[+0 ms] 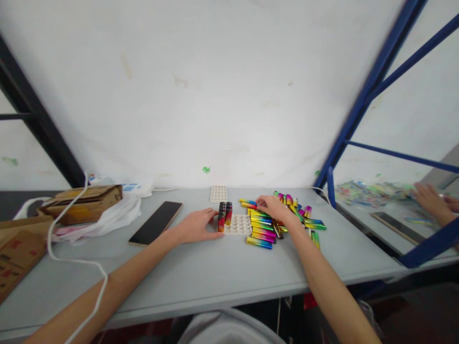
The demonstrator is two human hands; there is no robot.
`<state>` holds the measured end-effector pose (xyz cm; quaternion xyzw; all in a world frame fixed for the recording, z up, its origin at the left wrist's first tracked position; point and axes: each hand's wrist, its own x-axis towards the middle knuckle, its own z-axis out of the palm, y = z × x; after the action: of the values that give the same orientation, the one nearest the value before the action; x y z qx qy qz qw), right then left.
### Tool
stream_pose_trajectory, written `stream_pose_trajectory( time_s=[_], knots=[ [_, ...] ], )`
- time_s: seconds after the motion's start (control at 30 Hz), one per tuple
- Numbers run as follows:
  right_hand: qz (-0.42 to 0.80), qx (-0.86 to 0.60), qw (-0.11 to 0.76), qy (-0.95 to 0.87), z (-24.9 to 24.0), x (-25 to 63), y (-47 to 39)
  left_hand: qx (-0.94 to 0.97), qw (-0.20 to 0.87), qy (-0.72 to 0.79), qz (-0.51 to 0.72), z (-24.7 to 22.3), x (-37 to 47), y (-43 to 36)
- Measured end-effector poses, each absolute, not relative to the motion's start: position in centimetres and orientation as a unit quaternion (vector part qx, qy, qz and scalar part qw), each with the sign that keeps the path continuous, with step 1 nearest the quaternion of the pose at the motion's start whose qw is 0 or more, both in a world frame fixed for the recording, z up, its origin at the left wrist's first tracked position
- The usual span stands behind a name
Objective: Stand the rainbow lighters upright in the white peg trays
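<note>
Lighters (pixel 272 224) lay in a bright, rainbow-coloured heap on the grey table (pixel 201 272), just to the right of the white tray (pixel 239 224) with round holes. Your left hand (pixel 197 226) rested flat against the left edge of that tray, fingers loosely spread and gripping nothing, its fingertips touching the dark and red lighters (pixel 225 215) standing upright in the tray's left rows. Your right hand (pixel 274 207) reached over the heap just right of the tray, fingers curled down onto the lighters; whether it actually had one pinched, you could not tell from this view. A second white tray (pixel 218 193) sat behind the first, nearer the wall. Well to the left of the tray lay a black phone (pixel 156 222), and farther left a cardboard box (pixel 84 200) on a plastic bag. Far right of the tray, beyond the blue frame (pixel 362 105), another person's hand (pixel 432 200) worked at a separate table.
</note>
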<state>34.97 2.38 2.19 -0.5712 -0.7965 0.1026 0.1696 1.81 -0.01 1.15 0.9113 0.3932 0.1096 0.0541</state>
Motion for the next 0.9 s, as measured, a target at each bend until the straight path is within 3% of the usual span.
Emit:
stream_pose_trajectory(
  time_s=[0.2,0.33,0.47,0.57,0.7,0.9],
  knots=[
    [0.074,-0.564,0.149,-0.809,2.1,35.4,2.5,0.91,0.063,0.397,0.103,1.2,1.8,0.0],
    [0.06,-0.536,0.267,-0.798,1.8,35.2,2.7,0.91,0.065,0.395,0.11,1.1,1.7,0.0],
    [0.224,-0.512,0.452,-0.695,1.8,33.8,2.8,0.909,0.062,0.396,0.111,1.1,1.7,0.1],
    [0.403,-0.429,0.523,-0.617,2.1,32.1,2.1,0.911,0.056,0.395,0.105,1.1,1.7,0.1],
    [0.503,-0.386,0.522,-0.57,2.4,30.0,0.9,0.909,0.06,0.398,0.105,1.1,1.7,0.0],
    [0.5,-0.384,0.456,-0.628,2.1,28.1,-0.1,0.908,0.072,0.398,0.113,1.2,1.7,-0.2]
  ],
)
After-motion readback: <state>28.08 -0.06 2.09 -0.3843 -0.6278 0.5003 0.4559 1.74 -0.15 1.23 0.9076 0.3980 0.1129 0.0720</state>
